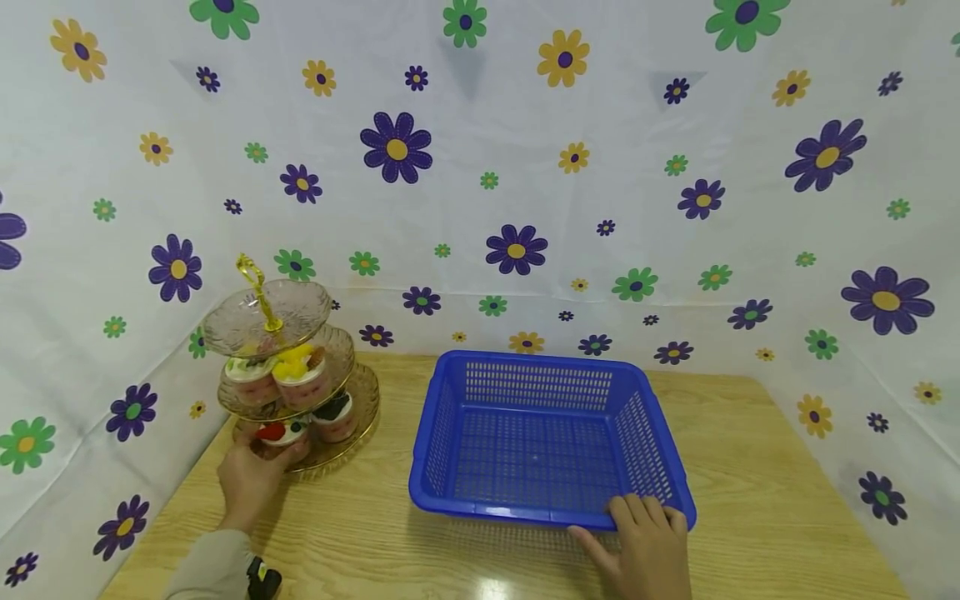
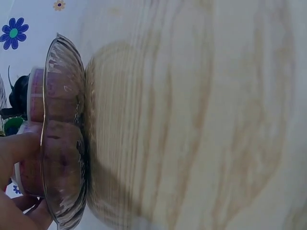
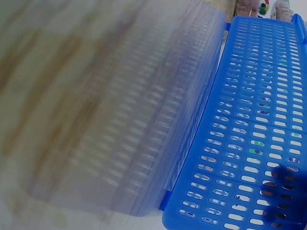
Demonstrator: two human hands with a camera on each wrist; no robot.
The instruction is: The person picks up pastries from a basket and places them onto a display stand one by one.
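Note:
At the left of the head view, my left hand (image 1: 247, 479) grips a dessert cup with white cream and a red strawberry topping (image 1: 279, 432) on the bottom tier of a clear, gold-rimmed three-tier stand (image 1: 367, 408). In the left wrist view, the thumb and fingers (image 2: 21, 146) lie around the cup's side, above the scalloped plate (image 2: 64, 191). A dark-topped dessert cup (image 1: 335, 419) stands beside it. My right hand (image 1: 648, 546) holds the near rim of a blue plastic basket (image 1: 525, 510), fingers over the rim and thumb outside; the right wrist view shows the basket's slotted side (image 3: 244, 120).
On the middle tier stand two more dessert cups, one with a yellow topping (image 1: 300, 379). The top tier (image 1: 225, 325) carries a gold ring handle (image 1: 258, 287). Wooden table (image 1: 757, 483) surrounds the basket, and a flower-print cloth (image 1: 465, 317) hangs behind and at both sides.

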